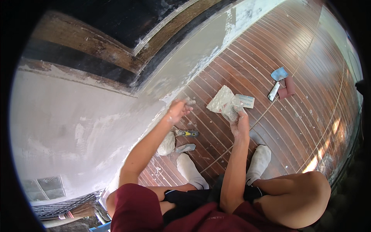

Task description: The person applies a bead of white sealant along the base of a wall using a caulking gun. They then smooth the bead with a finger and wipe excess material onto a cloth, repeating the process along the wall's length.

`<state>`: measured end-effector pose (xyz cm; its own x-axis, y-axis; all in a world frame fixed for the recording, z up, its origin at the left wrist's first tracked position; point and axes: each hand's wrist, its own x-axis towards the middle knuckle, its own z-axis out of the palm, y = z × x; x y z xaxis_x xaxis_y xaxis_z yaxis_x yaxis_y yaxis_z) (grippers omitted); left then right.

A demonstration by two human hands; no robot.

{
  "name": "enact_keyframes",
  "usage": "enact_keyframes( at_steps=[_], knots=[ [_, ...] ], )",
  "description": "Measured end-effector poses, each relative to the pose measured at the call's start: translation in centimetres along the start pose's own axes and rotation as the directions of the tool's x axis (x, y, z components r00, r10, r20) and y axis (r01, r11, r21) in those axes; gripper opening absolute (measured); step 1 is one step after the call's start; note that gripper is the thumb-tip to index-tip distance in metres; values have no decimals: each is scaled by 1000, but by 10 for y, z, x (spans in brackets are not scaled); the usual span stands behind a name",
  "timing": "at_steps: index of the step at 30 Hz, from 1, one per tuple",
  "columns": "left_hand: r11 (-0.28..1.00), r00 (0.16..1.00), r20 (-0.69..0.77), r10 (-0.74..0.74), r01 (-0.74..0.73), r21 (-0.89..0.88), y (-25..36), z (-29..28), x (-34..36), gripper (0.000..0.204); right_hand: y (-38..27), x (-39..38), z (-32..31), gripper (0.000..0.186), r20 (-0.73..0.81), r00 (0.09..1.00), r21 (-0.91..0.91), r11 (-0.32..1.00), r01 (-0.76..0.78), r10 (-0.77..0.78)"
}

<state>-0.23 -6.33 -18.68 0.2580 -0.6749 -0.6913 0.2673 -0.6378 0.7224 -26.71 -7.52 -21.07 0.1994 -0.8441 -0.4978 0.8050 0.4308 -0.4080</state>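
Observation:
My right hand (242,123) is closed on a crumpled, putty-smeared packet (223,99) held above the tiled floor. A small white card piece with blue print (245,101) sticks out on the packet's right side. To the left, close to the foot of the wall, hovers my left hand (178,111), its whitened fingers curled together; whether a small thing is pinched in them is unclear. Below it on the floor lies a scraper with a yellow and black handle (188,133), beside a whitish rounded bundle (167,144) and a flat grey blade-like piece (185,147).
Along the left runs a plastered wall (77,120) with a dark framed opening. Farther right on the brown striped tiles lie a blue piece (279,73), a bent dark-red strip (286,88) and a silvery-white piece (274,91). My socked feet (259,160) stand near my hands.

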Motion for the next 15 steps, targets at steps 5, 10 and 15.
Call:
enact_keyframes(
  at_steps=[5, 10, 15],
  knots=[
    [945, 915, -403, -16, -118, -306, -53, 6, 63, 17, 8, 7, -4, 36, 56, 996, -56, 996, -72, 75],
    [833, 847, -527, -67, -243, -497, -34, 10, 107, 17, 9, 9, -7, 36, 68, 994, -99, 992, -77, 84],
    [732, 873, -455, -177, -192, -654, -11, 16, 119, 65, -2, 6, -19, 34, -3, 999, -121, 992, -39, 38]
  ],
)
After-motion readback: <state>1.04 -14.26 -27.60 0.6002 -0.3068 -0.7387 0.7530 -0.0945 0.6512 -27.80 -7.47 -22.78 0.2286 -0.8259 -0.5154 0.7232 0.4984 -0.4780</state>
